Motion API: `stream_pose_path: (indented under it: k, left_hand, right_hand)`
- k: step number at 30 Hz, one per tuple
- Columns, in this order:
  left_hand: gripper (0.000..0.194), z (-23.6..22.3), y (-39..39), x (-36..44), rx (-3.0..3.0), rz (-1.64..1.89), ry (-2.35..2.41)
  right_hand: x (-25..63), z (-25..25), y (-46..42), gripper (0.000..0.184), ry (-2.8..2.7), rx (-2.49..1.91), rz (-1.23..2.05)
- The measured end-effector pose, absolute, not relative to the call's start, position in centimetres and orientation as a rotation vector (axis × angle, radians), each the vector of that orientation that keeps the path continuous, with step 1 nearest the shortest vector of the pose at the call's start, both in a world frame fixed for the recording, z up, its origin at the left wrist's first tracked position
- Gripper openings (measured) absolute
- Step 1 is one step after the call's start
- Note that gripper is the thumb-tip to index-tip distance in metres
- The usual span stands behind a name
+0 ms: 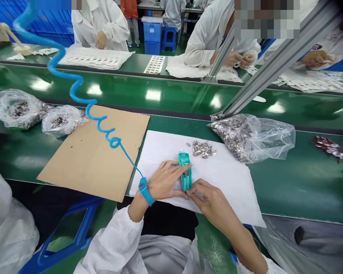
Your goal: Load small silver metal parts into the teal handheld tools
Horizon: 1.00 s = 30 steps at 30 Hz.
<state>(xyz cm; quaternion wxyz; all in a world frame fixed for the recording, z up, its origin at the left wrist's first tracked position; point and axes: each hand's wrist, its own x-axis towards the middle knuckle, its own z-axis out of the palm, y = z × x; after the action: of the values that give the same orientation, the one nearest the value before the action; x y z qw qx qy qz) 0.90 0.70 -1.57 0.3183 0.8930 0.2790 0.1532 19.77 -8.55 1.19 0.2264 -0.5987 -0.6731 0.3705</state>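
Observation:
A long teal plastic housing (pixel 185 179) with a hollow inside lies on a white sheet (pixel 160 152), its near end toward me. My left hand (pixel 168 180) grips it from the left, with fingers across its middle and the thumb by the near end. The fingertips of my right hand (pixel 207 196) are pinched together at the near right corner of the housing; whatever is between them is too small to make out. Just beyond the housing is a loose pile of small silver metal parts (pixel 202 149). A blue wrist strap (pixel 145 191) circles my left wrist.
A coiled blue cord (pixel 114 142) runs from the strap up to the left. Cardboard (pixel 100 152) lies left, with bags of metal parts (pixel 61 121) beyond. Another open bag (pixel 242 137) is at right, near a slanted metal post (pixel 260 72). Co-workers sit across the green conveyor (pixel 125 93).

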Motion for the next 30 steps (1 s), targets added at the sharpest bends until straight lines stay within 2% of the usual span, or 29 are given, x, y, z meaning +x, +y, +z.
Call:
stream_pose_path:
  k: [10, 19, 21, 23, 26, 30]
  left_hand:
    - [0.099, -1.9, 0.9, 0.9, 2.319, 0.391, 0.72]
    - [0.1, -2.2, 0.6, 1.0, 2.462, 0.396, 0.735]
    - [0.099, -2.0, 0.4, 1.2, 2.506, 0.411, 0.745]
    - [0.097, -1.8, 0.0, 1.6, 2.541, 0.421, 0.775]
    - [0.099, -1.6, -0.4, 2.4, 2.554, 0.4, 0.859]
    - [0.102, -1.8, -0.1, 2.8, 2.471, 0.356, 0.843]
  right_hand:
    - [20.1, 2.5, -8.3, 0.011, -1.846, -1.795, 1.053]
    - [20.4, 1.8, -8.4, 0.011, -1.794, -1.776, 1.052]
    - [20.6, 2.0, -8.3, 0.02, -1.663, -1.767, 1.047]
    - [20.8, 2.5, -8.0, 0.03, -1.408, -1.677, 1.08]
    - [20.3, 3.3, -6.8, 0.034, -0.918, -1.322, 1.17]
    - [18.5, 3.4, -3.9, 0.017, -0.622, -0.966, 1.132]
